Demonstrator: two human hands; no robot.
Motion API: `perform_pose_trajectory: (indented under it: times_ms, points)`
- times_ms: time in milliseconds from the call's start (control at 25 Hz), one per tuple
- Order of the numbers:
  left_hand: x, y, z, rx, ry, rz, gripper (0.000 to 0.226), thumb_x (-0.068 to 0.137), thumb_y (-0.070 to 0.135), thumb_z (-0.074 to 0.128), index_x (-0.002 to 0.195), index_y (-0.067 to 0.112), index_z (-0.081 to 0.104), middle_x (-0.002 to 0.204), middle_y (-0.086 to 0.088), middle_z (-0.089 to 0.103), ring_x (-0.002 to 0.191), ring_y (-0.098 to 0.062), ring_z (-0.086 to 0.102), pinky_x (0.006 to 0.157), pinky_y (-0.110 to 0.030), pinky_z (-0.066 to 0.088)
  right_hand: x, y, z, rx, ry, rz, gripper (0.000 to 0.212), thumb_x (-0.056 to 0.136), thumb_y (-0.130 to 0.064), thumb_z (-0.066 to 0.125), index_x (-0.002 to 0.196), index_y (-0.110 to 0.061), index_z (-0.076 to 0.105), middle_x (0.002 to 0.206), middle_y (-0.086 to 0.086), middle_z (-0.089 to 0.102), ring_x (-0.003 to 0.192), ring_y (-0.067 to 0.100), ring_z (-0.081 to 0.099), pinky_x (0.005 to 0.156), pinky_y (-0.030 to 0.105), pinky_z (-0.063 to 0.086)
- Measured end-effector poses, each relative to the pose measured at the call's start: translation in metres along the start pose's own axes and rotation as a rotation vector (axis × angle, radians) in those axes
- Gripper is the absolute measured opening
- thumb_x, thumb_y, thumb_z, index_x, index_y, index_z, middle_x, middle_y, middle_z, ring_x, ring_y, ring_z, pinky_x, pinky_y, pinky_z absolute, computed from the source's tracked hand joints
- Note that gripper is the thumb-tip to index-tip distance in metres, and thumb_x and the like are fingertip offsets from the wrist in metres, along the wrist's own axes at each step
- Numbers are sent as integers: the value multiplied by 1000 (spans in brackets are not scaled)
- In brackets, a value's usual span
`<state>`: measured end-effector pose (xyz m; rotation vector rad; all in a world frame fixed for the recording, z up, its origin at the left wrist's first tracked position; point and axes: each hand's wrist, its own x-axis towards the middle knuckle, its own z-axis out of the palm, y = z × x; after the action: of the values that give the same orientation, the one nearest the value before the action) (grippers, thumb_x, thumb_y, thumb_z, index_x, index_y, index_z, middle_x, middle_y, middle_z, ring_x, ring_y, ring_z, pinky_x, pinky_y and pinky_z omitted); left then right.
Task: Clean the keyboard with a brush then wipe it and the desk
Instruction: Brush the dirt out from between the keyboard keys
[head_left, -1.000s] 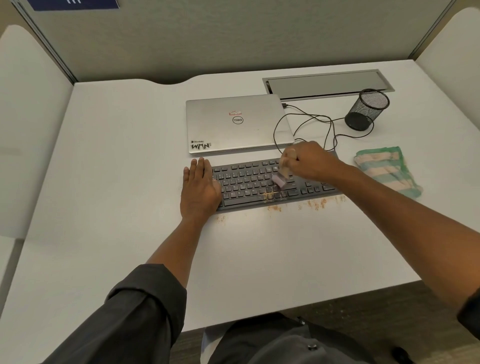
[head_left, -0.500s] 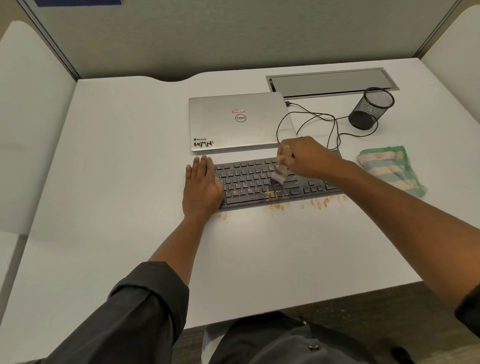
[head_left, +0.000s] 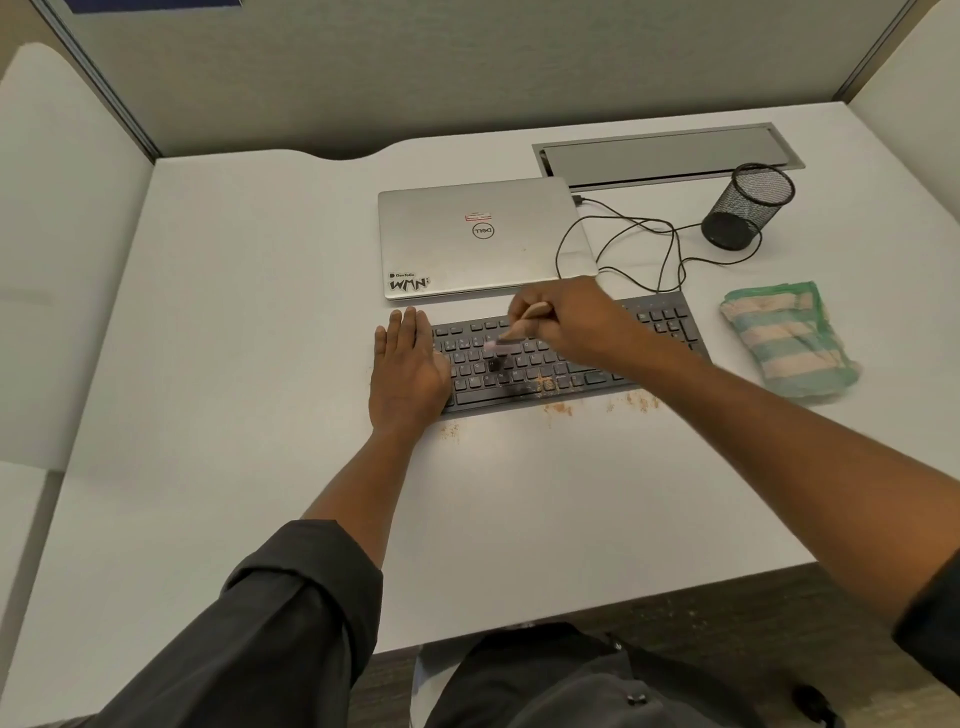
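A black keyboard lies across the middle of the white desk. My left hand rests flat on its left end with fingers straight. My right hand grips a small brush with a pale handle; its dark bristles touch the keys left of the keyboard's centre, blurred by motion. Brown crumbs lie on the lower keys and on the desk along the keyboard's front edge. A folded green and peach striped cloth lies to the right of the keyboard.
A shut silver laptop sits just behind the keyboard, with a black cable looping to its right. A black mesh pen cup stands at the back right, in front of a metal cable hatch. Partition walls enclose the desk.
My right hand has swept the brush leftward across the keys, toward my left hand. My left hand has stayed flat on the keyboard's left end.
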<state>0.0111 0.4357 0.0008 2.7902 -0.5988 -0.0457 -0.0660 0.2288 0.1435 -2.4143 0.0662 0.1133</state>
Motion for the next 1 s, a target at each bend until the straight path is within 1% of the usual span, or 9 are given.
perform_pose_trajectory:
  times_ms: [80,160,280,360,440,520,640,840,1000]
  points:
    - [0,0,0,-3,-2,4,68,96,28,26,158,1,22,167,-16,20,156,-29,9,128,-43,2,1,-8,20,26,-6,-29,4,88,-15,70,88,-18,73,80,-10,69,73,-5,59,65,12,43]
    - [0,1,0,-7,1,1,72,93,30,22,158,1,22,167,-15,20,156,-28,9,128,-42,1,0,-10,30,-2,-27,5,9,89,-9,68,88,-15,73,80,-8,70,71,-8,58,64,13,42]
    - [0,0,-1,-10,2,-2,73,92,31,19,159,1,22,167,-15,20,156,-28,9,128,-41,1,-3,-7,20,-145,-59,100,18,92,-1,60,92,-15,72,81,-5,66,71,-3,59,51,5,37]
    - [0,2,-1,-13,9,4,73,92,31,20,158,1,22,167,-15,21,156,-28,10,128,-42,1,-5,-6,9,-153,-19,152,20,91,2,58,93,-13,72,78,-4,65,72,1,63,46,0,34]
    - [0,2,-2,-17,4,-4,73,92,31,20,158,1,22,166,-15,22,156,-28,10,128,-42,2,-9,-8,8,-56,66,146,14,90,-3,62,91,-11,73,75,-6,64,66,-4,60,51,2,36]
    - [-1,2,-3,-15,-2,-3,73,92,31,20,158,1,22,166,-15,22,156,-28,11,128,-42,2,-18,-10,20,-62,118,113,6,87,-15,67,87,-16,73,71,-11,63,61,-3,53,55,10,35]
    - [-1,2,-6,-6,-23,1,72,92,30,21,158,0,23,166,-16,23,156,-29,11,128,-43,3,-32,0,40,-15,195,174,6,86,-17,65,82,-20,68,70,-13,61,61,0,54,57,18,39]
    - [-1,3,-9,-25,-37,-7,72,92,30,22,158,0,24,165,-16,25,156,-30,11,128,-44,3,-55,14,46,45,501,271,2,88,-13,65,86,-14,65,84,-3,62,72,4,56,57,14,40]
    - [0,2,-7,-23,-35,-6,72,92,29,24,158,0,23,166,-16,24,156,-30,10,128,-43,2,-75,-9,83,165,478,183,9,88,-9,61,92,-15,67,85,-11,65,75,1,57,61,16,42]
